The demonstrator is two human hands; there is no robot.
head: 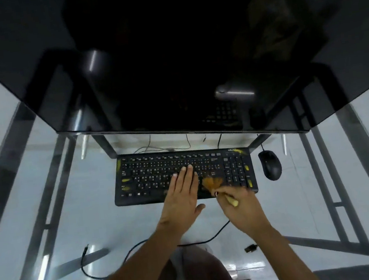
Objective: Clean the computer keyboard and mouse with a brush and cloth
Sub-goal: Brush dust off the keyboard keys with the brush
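Observation:
A black keyboard (155, 174) with yellow marks lies on a glass desk (90, 213). My left hand (182, 194) lies flat on its middle keys with the fingers straight. My right hand (241, 205) grips the pale handle of a small brush (211, 183). The brush's orange-brown bristles are splayed on the keys just right of my left hand. A black mouse (270, 163) sits to the right of the keyboard, apart from both hands. No cloth is in view.
A dark glossy upper shelf (168, 59) overhangs the far side of the keyboard. Thin cables (147, 148) run behind the keyboard, and a black cable (128, 255) loops across the near desk. Metal frame bars (358, 164) show through the glass.

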